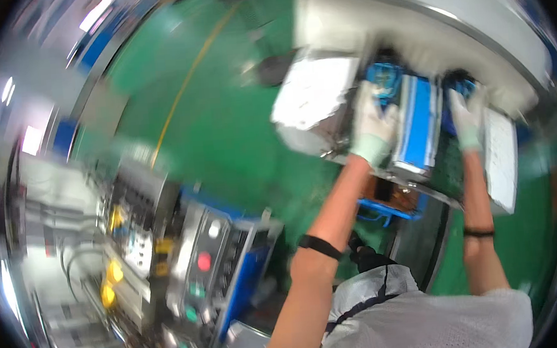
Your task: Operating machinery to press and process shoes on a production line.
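Observation:
White gloves cover both of my hands. My left hand (374,126) reaches to the left of a long blue-topped metal block (417,120), its fingers and thumb closed about a bright blue part (385,79). Right of the block, my right hand (469,118) is closed at a darker blue part (463,87) with a black end. Motion blur smears both parts, so their exact kind cannot be made out. The blue-topped block lies between my hands, and neither hand visibly touches it.
A foil-wrapped, box-like piece (318,92) stands left of my hands, a white block (501,160) right. Behind them runs a pale curved machine housing (410,23). Below hangs a blue-edged tray (392,207). A control panel (205,261) with coloured buttons stands at lower left, on green floor.

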A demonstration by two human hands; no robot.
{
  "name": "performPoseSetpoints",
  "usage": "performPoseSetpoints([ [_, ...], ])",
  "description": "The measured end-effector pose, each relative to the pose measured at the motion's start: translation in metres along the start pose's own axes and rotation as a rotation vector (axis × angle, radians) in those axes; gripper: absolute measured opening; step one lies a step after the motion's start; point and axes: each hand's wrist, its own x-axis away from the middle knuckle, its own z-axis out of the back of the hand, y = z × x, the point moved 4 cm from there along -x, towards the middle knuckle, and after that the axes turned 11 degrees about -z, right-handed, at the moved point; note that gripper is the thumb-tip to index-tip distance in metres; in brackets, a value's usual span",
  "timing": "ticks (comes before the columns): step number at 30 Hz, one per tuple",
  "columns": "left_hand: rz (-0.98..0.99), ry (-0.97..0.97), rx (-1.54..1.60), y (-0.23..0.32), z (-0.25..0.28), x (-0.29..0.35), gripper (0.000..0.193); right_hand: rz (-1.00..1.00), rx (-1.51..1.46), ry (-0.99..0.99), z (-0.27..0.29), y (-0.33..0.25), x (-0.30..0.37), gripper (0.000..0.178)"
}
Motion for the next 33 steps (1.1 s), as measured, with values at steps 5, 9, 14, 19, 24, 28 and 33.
performPoseSetpoints([
  [5, 0.703, -0.218, 0.097, 0.002, 0.134, 0.295, 0.048, -0.028, -0.665, -1.119, -0.001, -0.183, 0.220, 0.046],
  [9, 1.583, 0.278, -0.552, 0.089, 0.255, 0.659, 0.040, -0.271, -0.111, -2.268, -0.052, -0.137, 0.474, 0.049],
  [14, 1.811, 1.184, -1.319, 0.432, 0.245, 0.961, 0.028, 1.128, 0.349, -2.237, -0.030, -0.082, 0.631, 0.055],
  [19, 1.769, 1.881, -1.277, 0.624, 0.157, 1.037, 0.044, 0.677, 0.830, -2.256, -0.015, -0.095, 0.625, 0.049],
  [24, 2.040, 1.871, -1.083, 0.619, 0.042, 1.115, 0.080, 0.728, 0.746, -2.173, 0.071, -0.167, 0.668, 0.053],
  [28, 1.877, 1.998, -1.342, 0.602, 0.049, 1.135, 0.042, 1.464, 0.646, -2.110, 0.114, -0.225, 0.715, 0.057],
  [33, 1.995, 1.672, -1.270, 0.612, 0.083, 1.122, 0.025, 1.733, 0.226, -2.332, 0.293, -0.275, 0.822, 0.053],
])
